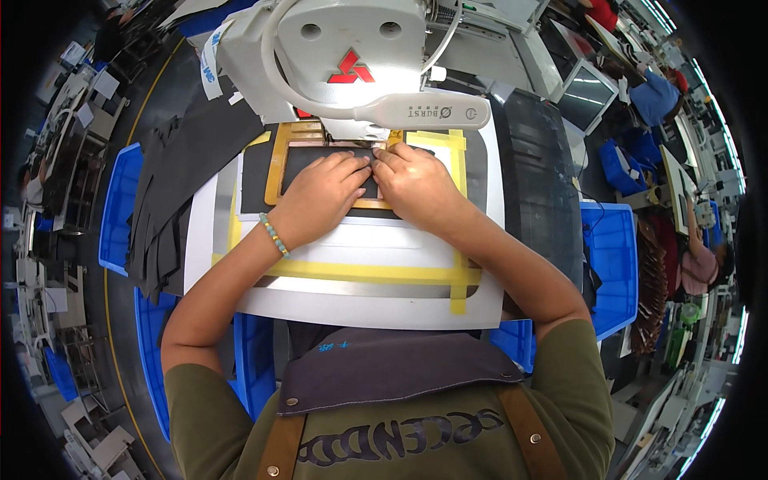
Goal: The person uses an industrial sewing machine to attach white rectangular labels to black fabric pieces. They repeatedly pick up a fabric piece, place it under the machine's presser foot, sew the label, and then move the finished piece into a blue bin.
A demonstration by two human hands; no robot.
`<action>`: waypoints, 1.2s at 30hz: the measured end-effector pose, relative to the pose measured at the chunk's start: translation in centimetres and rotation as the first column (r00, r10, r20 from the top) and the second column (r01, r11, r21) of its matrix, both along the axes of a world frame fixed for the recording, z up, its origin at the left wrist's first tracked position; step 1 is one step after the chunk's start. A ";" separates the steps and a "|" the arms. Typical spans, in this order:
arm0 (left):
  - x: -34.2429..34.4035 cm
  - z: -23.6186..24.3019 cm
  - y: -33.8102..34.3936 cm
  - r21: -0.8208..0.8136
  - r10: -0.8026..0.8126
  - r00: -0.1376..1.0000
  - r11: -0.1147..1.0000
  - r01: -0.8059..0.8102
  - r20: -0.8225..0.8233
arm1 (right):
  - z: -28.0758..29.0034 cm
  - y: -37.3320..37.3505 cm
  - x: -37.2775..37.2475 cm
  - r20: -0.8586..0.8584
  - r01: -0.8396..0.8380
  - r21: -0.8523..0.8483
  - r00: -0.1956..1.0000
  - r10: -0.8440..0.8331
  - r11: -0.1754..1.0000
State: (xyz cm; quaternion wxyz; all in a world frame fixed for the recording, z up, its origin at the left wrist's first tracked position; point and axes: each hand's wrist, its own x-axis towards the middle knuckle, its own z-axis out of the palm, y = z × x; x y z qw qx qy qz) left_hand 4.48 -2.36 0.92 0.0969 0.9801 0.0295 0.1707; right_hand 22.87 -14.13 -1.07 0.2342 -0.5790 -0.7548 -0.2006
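A white industrial sewing machine head (352,48) stands in front of me, its needle area lit. Under it lies a yellow-brown rectangular clamp frame (274,164) around a piece of dark fabric (302,156). My left hand (324,196) rests flat on the fabric inside the frame, fingers stretched toward the needle area. Close beside it, my right hand (420,186) has bent fingers drawn together at the fabric near the presser area. What its fingertips hold, if anything, is hidden.
Yellow tape (360,274) runs along the white sheet (352,308) on the work surface. Dark cut fabric pieces (192,160) are heaped at left. Blue bins (120,208) stand on both sides. A white wand-shaped device (424,111) hangs above my hands. People work at the far right.
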 end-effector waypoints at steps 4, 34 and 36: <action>-0.2 -0.1 0.6 -0.080 0.053 0.998 0.996 -0.049 0.040 | 0.9 -0.6 0.2 -0.078 -0.043 -0.065 0.996 0.038 0.997; -0.7 -1.8 6.7 -0.776 0.278 0.953 0.571 -0.266 -0.122 | 2.7 3.3 -0.9 -0.522 0.174 -0.435 0.750 -0.405 0.883; -0.8 -1.7 6.7 -0.771 0.280 0.951 0.574 -0.278 -0.134 | 2.4 3.8 -1.0 -0.475 0.207 -0.433 0.775 -0.417 0.877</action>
